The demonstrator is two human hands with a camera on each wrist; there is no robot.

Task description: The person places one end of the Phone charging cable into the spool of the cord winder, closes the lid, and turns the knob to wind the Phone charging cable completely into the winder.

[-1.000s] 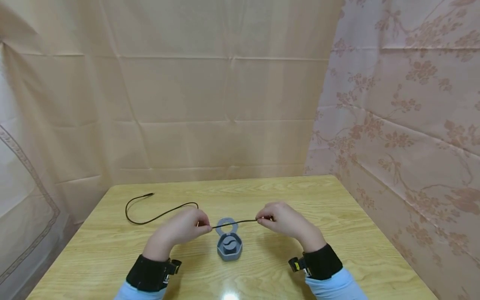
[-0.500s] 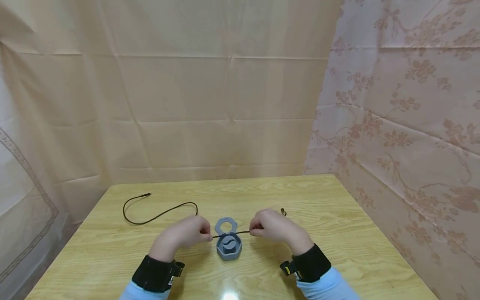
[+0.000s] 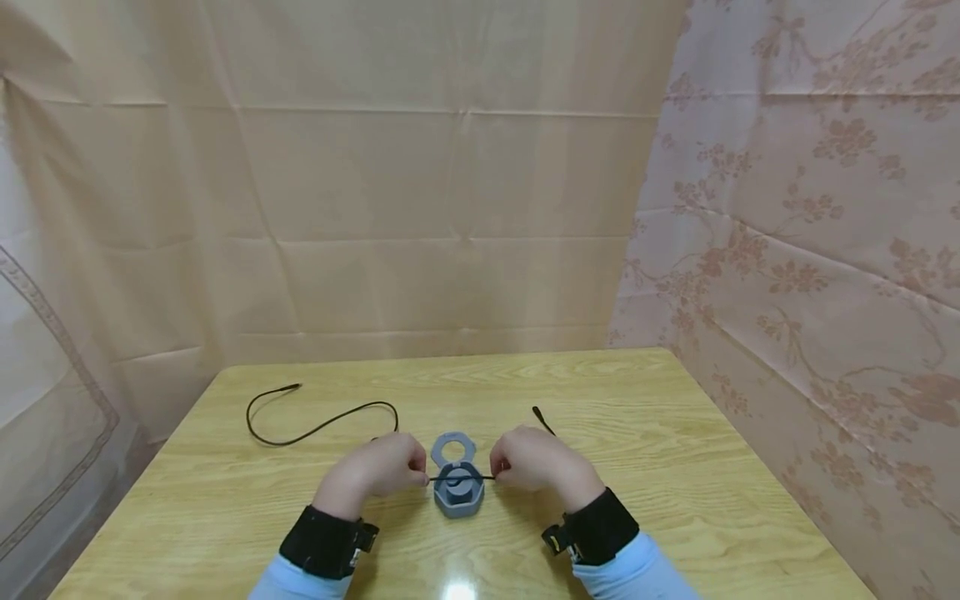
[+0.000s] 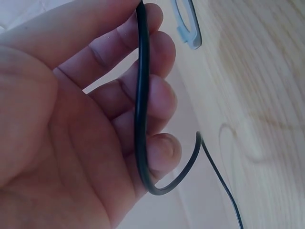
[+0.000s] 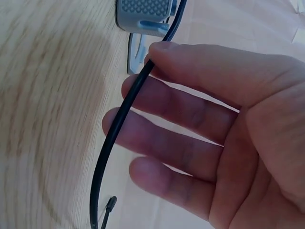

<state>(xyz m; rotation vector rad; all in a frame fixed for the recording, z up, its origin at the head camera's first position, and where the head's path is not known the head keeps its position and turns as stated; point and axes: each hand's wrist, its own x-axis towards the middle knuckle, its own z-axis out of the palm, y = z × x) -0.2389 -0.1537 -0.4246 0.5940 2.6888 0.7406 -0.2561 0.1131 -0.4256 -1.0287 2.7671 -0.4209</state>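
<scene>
A black cable (image 3: pixel 322 427) is stretched between my two hands. My left hand (image 3: pixel 378 467) pinches it between thumb and fingers, and my right hand (image 3: pixel 536 460) pinches it a short span away. The taut part crosses over a grey-blue hexagonal case (image 3: pixel 459 505), whose ring-shaped lid (image 3: pixel 452 446) lies flipped open behind it. Inside the case rises a round core with a curved slot. In the left wrist view the cable (image 4: pixel 141 105) runs down across the fingers. The right wrist view shows the case's dotted side (image 5: pixel 143 7) beyond the thumb.
The cable's long tail curls over the left of the wooden table (image 3: pixel 675 492), ending in a plug (image 3: pixel 294 387). Its other plug (image 3: pixel 537 412) sticks up behind my right hand. Beige and floral curtains hang at the back and right.
Both hands have moved closer together and nearer to me, the right one most. The held stretch of cable is shorter and now passes over the case instead of its lid.
</scene>
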